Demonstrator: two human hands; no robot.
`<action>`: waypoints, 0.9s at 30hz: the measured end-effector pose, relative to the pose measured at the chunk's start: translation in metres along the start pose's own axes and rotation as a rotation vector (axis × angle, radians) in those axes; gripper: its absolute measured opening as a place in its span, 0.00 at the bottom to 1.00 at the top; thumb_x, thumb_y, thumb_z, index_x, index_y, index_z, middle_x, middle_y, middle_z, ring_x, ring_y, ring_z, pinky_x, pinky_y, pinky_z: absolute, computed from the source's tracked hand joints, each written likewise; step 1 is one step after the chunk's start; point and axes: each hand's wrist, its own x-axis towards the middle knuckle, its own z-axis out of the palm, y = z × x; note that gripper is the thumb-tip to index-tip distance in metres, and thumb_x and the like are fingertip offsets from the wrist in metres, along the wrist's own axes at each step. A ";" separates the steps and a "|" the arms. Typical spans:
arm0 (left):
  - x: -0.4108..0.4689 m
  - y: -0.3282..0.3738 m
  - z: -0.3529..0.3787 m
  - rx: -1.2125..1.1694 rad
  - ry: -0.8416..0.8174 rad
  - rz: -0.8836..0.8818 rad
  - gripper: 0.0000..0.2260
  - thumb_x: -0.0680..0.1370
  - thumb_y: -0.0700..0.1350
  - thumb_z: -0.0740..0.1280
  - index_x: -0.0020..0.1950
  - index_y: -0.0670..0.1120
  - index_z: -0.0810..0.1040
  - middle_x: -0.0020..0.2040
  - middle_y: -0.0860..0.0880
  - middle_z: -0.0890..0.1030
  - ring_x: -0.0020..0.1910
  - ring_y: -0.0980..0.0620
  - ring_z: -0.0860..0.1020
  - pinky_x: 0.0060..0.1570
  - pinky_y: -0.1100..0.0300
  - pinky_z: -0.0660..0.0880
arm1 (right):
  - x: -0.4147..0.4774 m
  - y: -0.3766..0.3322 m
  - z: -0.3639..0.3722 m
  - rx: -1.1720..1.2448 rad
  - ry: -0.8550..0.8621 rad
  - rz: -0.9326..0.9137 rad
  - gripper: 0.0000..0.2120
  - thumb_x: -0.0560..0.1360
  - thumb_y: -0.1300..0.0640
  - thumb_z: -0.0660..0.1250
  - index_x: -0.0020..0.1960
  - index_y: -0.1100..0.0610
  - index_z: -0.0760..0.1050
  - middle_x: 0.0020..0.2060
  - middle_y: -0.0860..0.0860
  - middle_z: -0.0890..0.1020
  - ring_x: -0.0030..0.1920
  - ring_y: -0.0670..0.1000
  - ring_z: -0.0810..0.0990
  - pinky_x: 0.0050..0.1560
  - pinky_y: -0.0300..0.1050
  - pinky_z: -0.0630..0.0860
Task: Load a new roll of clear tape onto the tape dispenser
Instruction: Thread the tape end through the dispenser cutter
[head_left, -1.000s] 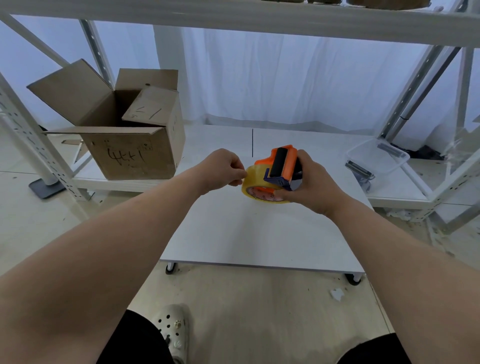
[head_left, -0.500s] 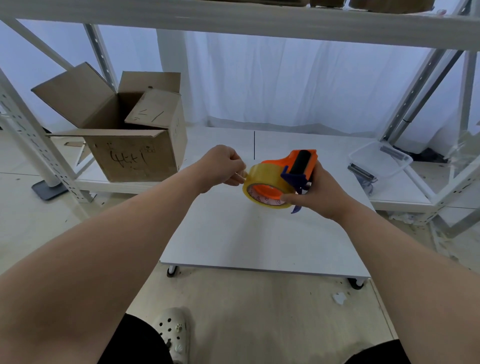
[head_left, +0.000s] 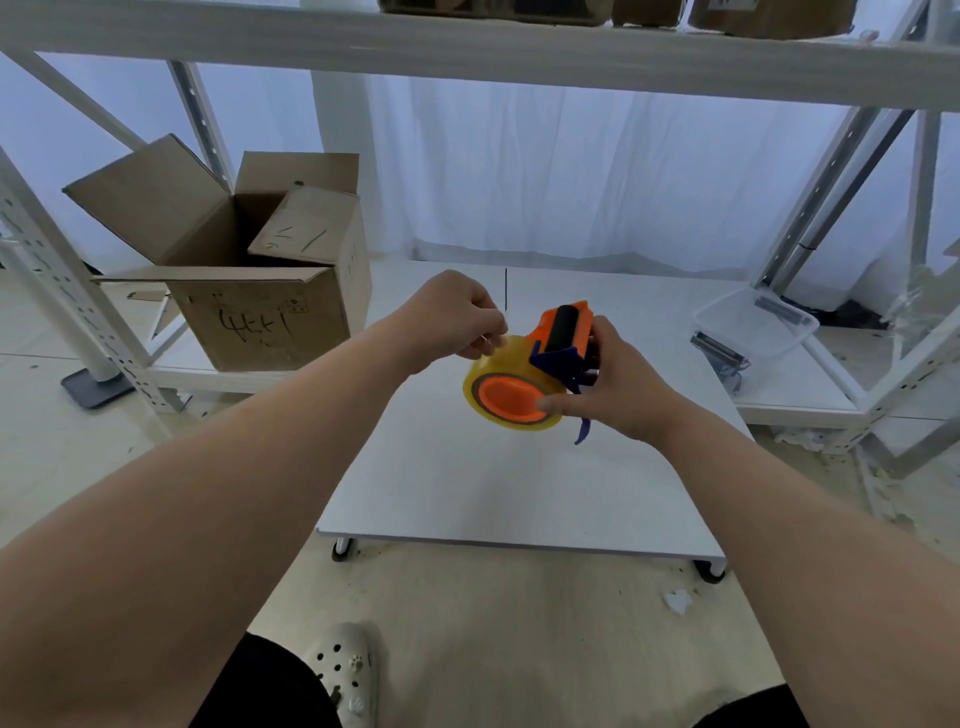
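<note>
An orange and dark-blue tape dispenser (head_left: 563, 332) is held in the air above the white table (head_left: 519, 488). A yellowish clear tape roll (head_left: 493, 366) sits on the dispenser's orange hub (head_left: 511, 397). My right hand (head_left: 613, 384) grips the dispenser from the right, thumb against the hub side. My left hand (head_left: 457, 319) is curled at the top left of the roll, fingertips pinching at the tape's surface. Whether a loose tape end is between the fingers cannot be made out.
An open cardboard box (head_left: 249, 280) stands on the low shelf at the left. A clear plastic container (head_left: 756, 325) and a metal part (head_left: 719, 351) lie at the right. White shelving posts frame both sides. A shoe (head_left: 345, 670) shows on the floor below.
The dispenser has been tilted so the orange hub side of the roll now faces me. My left hand stays at the roll's top edge, shifted slightly right and down.
</note>
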 end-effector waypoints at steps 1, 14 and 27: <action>-0.001 0.001 -0.001 -0.014 -0.002 0.004 0.04 0.74 0.37 0.68 0.40 0.40 0.79 0.39 0.42 0.83 0.37 0.51 0.81 0.42 0.61 0.81 | 0.000 -0.002 0.001 0.020 0.002 -0.001 0.38 0.62 0.56 0.80 0.65 0.53 0.64 0.55 0.46 0.77 0.57 0.51 0.78 0.58 0.50 0.78; -0.001 -0.005 -0.018 -0.212 0.070 -0.106 0.07 0.75 0.36 0.65 0.44 0.33 0.80 0.38 0.39 0.84 0.37 0.47 0.84 0.41 0.59 0.82 | -0.001 -0.005 -0.002 0.213 0.018 0.032 0.33 0.66 0.69 0.75 0.63 0.48 0.64 0.52 0.42 0.76 0.51 0.42 0.77 0.43 0.32 0.79; -0.003 -0.024 0.038 -0.301 -0.099 -0.352 0.05 0.75 0.35 0.63 0.39 0.37 0.74 0.35 0.38 0.82 0.38 0.45 0.83 0.52 0.53 0.80 | 0.010 0.016 0.028 0.323 -0.124 0.267 0.49 0.69 0.75 0.68 0.77 0.45 0.46 0.62 0.54 0.71 0.57 0.56 0.76 0.43 0.40 0.78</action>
